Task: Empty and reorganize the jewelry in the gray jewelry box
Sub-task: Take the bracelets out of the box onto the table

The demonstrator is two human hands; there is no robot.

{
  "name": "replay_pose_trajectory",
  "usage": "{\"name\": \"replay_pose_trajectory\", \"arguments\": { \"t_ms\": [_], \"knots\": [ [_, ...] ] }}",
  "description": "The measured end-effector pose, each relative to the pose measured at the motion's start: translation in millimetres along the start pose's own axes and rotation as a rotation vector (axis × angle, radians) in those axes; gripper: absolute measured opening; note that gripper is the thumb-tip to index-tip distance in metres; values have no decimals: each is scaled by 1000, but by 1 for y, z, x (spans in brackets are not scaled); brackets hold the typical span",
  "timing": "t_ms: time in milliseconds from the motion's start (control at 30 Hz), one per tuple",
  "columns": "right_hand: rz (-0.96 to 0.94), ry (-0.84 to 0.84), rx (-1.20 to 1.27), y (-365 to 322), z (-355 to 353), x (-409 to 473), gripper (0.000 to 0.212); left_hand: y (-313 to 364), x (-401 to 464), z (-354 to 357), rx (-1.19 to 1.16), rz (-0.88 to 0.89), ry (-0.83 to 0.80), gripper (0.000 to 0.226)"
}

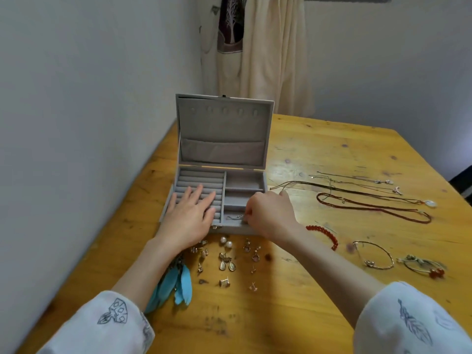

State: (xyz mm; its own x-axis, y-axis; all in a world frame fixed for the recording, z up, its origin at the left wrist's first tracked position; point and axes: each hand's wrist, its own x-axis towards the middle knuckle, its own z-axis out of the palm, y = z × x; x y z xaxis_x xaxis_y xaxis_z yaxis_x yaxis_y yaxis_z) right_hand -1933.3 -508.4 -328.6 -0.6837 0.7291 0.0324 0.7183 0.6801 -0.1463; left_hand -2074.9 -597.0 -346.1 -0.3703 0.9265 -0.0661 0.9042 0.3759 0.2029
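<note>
The gray jewelry box (pixel 222 139) stands open at the table's left, its lid upright. My left hand (pixel 190 218) lies flat with straight fingers on the ring rolls in the box's left half. My right hand (pixel 270 214) reaches into the nearest right compartment, its fingers curled and pinching a small silver piece (pixel 236 217) there. The other right compartments look bare. Several earrings (pixel 226 261) and two pearls (pixel 226 240) lie on the table in front of the box. Turquoise feather earrings (pixel 178 284) lie under my left forearm.
To the right of the box lie several necklaces (pixel 370 200), a red bead bracelet (pixel 325 233), a thin bangle (pixel 375 255) and a bangle with red beads (pixel 424 267). The wooden table (pixel 332 149) meets a wall on the left. Cream cloth (pixel 268 60) hangs behind.
</note>
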Motion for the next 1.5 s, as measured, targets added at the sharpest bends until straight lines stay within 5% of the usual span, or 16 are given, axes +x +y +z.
{"name": "replay_pose_trajectory", "arguments": {
  "t_ms": [433, 533, 700, 867, 1067, 1500],
  "knots": [
    [-25, -112, -59, -4, -5, 9, 15, -1, 2, 3, -15, -11, -9, 48],
    [-8, -123, 89, -1, -7, 9, 17, -2, 2, 0, -53, -3, -8, 48],
    [-2, -143, 605, 8, -41, 1, 18, 3, -7, -18, -624, 5, 88, 50],
    [-13, -137, 855, 10, -74, -17, 10, 33, -26, -41, -926, 113, 54, 53],
    [-56, -141, 836, 20, -95, -50, 16, 64, -46, -49, -975, 162, 37, 22],
    [10, -176, 960, 65, -90, -115, 6, 109, -77, -40, -1015, 170, -102, 10]
  ]
}}
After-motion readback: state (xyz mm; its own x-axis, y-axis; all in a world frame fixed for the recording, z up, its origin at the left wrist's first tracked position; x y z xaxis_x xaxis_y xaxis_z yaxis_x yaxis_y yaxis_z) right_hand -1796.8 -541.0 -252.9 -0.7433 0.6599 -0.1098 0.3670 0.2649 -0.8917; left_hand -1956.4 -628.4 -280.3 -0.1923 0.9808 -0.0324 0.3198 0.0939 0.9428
